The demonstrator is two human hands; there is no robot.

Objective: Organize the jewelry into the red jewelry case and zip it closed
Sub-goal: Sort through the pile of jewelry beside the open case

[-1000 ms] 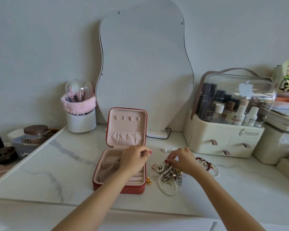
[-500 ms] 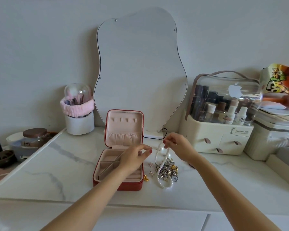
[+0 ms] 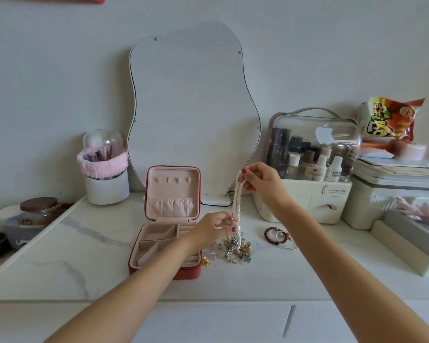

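One pearl necklace (image 3: 237, 194) pinched aloft by right hand (image 3: 260, 178), lower strands pinched by left hand (image 3: 214, 229). One open red jewelry case (image 3: 169, 233) mid-worktop; one jewelry pile (image 3: 235, 248), two bracelets (image 3: 278, 236) just right.

plush toy (image 3: 417, 209) blurred, jewelry pile (image 3: 235, 248) too tangled

plain grey-white wall (image 3: 60, 70) behind a white marble-veined countertop (image 3: 60, 256), soft even daylight. wavy frameless mirror (image 3: 191, 115) leans against the wall, clear-lidded cosmetics organizer (image 3: 307, 194) to its right, white brush cup (image 3: 107, 186) with pink band left. white drawer fronts (image 3: 208, 323) below the counter edge.
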